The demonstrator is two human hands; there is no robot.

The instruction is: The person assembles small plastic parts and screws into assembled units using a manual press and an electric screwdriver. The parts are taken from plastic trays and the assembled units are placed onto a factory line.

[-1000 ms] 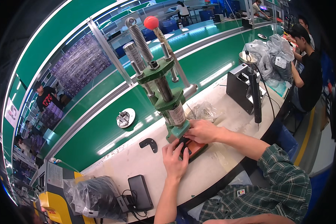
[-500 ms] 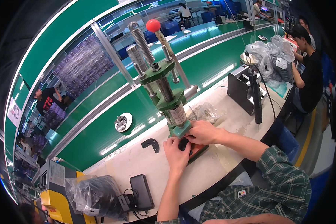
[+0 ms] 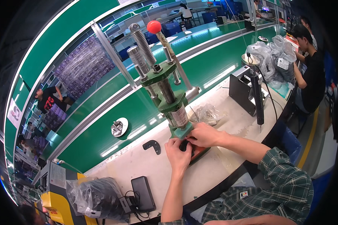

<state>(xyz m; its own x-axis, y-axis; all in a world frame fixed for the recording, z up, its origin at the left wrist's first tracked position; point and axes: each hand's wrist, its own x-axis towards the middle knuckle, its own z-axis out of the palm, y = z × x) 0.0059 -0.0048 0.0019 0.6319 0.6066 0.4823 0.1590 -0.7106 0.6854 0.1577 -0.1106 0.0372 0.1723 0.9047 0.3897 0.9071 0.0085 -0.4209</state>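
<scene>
A green hand press (image 3: 176, 101) with a red-knobbed lever (image 3: 154, 27) stands on the worktable. At its base, over an orange-red plate (image 3: 201, 153), both hands grip a small black part (image 3: 183, 145). My left hand (image 3: 177, 154) curls its fingers round the near left side of that part. From the right, my right hand (image 3: 203, 134) pinches it close under the press head, and its fingertips are partly hidden. On the tabletop to the left of my hands lies a curved black piece (image 3: 152, 146), touched by neither hand.
Behind the press runs a green conveyor (image 3: 146, 123) carrying a white plate of metal parts (image 3: 119, 127). Right stand a black-panelled device (image 3: 244, 92) and an electric screwdriver (image 3: 257, 99). Left are a black box with cables (image 3: 143, 193) and a bagged bundle (image 3: 97, 198). A co-worker (image 3: 308, 71) sits far right.
The white plate on the conveyor has shifted slightly to the left. My hands have stayed almost in place on the black part.
</scene>
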